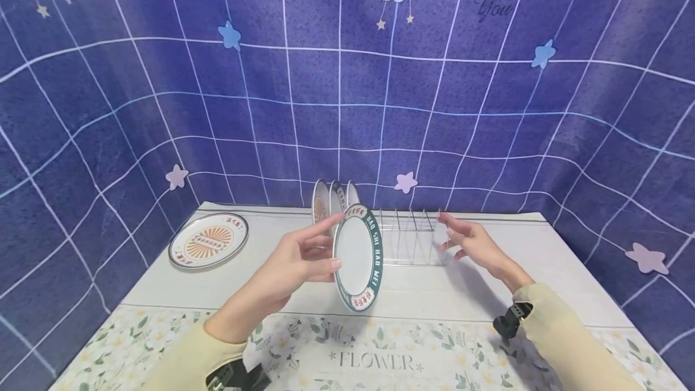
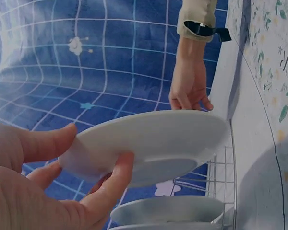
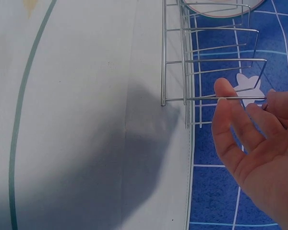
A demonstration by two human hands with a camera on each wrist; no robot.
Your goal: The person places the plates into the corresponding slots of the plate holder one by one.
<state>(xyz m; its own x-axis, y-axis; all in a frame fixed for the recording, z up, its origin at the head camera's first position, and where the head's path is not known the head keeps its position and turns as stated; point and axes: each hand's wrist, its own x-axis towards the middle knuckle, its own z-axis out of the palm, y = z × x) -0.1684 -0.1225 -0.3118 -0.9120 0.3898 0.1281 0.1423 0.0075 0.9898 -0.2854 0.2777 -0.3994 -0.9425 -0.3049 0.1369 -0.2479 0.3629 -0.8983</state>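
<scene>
My left hand (image 1: pixel 301 261) pinches the left edge of a white plate with a green patterned rim (image 1: pixel 355 258), held tilted in front of the rack. In the left wrist view, the pale back of that plate (image 2: pixel 153 139) shows, with the thumb and fingers of the left hand (image 2: pixel 62 177) at its edge. My right hand (image 1: pixel 480 249) holds the right end of the wire rack (image 1: pixel 407 261); in the right wrist view the fingers of the right hand (image 3: pixel 254 139) pinch the end wire of the rack (image 3: pixel 221 60). Several plates (image 1: pixel 320 204) stand upright in the rack's left part.
A white plate with an orange sunburst pattern (image 1: pixel 209 240) lies at the left of the white tabletop (image 1: pixel 488 306). A floral cloth with lettering (image 1: pixel 304 349) covers the front. Behind the table hangs a blue gridded curtain (image 1: pixel 347 77) with stars and clouds.
</scene>
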